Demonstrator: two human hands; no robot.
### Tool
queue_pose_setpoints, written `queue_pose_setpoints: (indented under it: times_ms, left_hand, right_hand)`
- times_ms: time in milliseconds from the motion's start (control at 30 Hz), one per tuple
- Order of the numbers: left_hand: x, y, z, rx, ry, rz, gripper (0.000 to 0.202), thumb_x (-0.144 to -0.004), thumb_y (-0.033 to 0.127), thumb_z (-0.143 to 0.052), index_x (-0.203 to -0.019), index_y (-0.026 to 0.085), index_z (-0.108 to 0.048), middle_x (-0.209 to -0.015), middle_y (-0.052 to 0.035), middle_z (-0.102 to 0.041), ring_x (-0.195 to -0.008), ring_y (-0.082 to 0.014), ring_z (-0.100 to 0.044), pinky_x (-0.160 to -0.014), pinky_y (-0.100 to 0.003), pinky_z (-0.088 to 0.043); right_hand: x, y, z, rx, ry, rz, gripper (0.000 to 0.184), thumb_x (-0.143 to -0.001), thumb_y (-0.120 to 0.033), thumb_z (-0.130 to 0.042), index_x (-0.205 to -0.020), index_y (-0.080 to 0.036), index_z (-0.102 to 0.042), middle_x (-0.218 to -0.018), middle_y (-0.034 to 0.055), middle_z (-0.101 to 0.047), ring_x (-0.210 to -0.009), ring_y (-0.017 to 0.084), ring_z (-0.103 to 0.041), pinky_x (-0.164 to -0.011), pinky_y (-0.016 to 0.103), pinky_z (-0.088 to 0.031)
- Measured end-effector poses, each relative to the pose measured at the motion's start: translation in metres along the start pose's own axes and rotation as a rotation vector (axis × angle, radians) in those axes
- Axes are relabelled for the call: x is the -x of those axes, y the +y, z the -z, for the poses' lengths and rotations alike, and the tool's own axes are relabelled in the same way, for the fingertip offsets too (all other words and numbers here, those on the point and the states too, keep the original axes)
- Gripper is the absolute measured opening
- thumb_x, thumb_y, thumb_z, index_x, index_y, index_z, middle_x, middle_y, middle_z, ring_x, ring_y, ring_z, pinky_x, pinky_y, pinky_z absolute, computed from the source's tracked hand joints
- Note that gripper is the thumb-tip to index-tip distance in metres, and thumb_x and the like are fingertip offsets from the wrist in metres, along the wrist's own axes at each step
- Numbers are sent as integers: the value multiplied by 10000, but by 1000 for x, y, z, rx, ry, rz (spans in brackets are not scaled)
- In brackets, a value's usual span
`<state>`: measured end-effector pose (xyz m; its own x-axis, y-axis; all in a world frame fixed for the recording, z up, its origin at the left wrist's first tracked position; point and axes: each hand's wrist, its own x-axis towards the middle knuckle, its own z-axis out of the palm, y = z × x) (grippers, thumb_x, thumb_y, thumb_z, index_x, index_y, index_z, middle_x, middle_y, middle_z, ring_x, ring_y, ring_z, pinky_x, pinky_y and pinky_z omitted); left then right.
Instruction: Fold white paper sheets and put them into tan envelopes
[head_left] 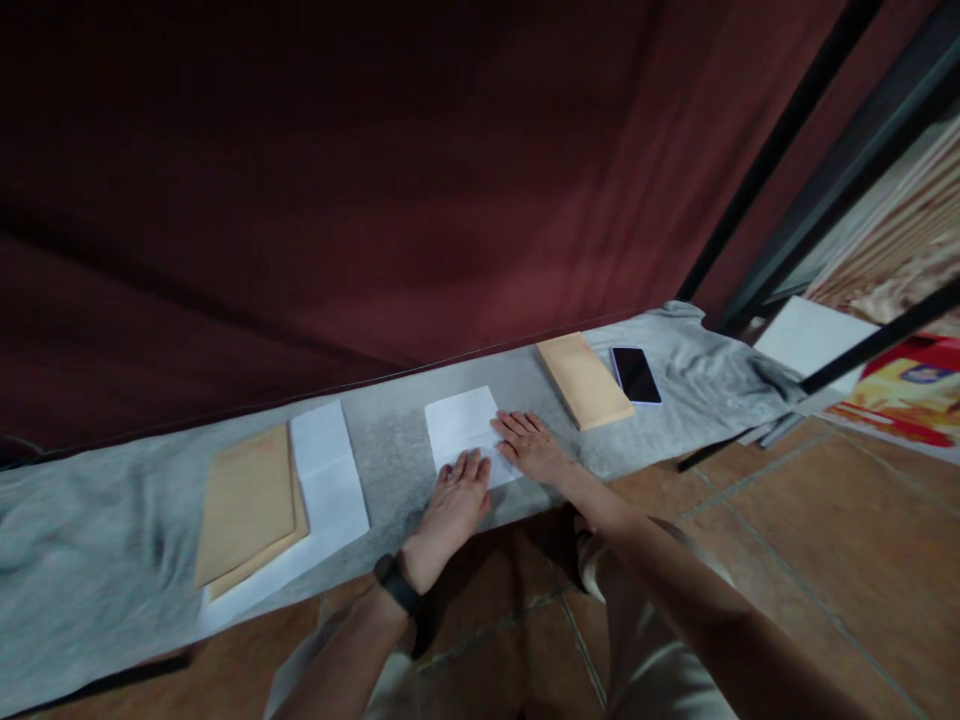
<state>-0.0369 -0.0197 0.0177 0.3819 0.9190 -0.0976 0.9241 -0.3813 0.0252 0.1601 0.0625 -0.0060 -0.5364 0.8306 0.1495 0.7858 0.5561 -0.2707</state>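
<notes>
A sheet of white paper [459,418] lies on the grey cloth in front of me, with a faint crease across it. My left hand [459,497] rests flat on its near left part, a dark band around the wrist. On the paper's right side lies my right hand [531,445], palm down with fingers stretched out. Both hands cover part of the lower half of the sheet. Just right of my right hand is a tan envelope [585,380], apart from the paper.
A phone [637,376] lies beyond the envelope. At left, brown envelopes [247,500] overlap more white paper [330,480]. Grey cloth [397,440] covers the narrow bench. A dark red curtain [375,200] hangs behind; black metal poles [780,150] stand at right, near a red printed box [907,390].
</notes>
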Motion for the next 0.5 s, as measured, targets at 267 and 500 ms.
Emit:
queue_pose_setpoints:
  times_ms: [267, 500]
  left_hand:
    - [3, -9, 5, 85, 96, 15, 519, -942, 116, -439, -1439, 192, -565, -1531, -127, -541, -1430, -284, -494, -1149, -463, -439]
    - [0, -36, 35, 304, 37, 152, 336, -1041, 334, -423, -1102, 231, -736, -1071, -81, -790, -967, -251, -750, -861, -354, -567]
  right_hand:
    - [-2, 23, 12, -122, -103, 95, 553, -939, -76, -505, -1454, -264, -576, -1564, 44, -509, -1441, 182, -478, -1231, 417, -354]
    - [3, 22, 25, -322, -189, 164, 389, -947, -198, -634, -1313, -318, -694, -1509, 24, -573, -1454, 208, -464, -1250, 482, -303]
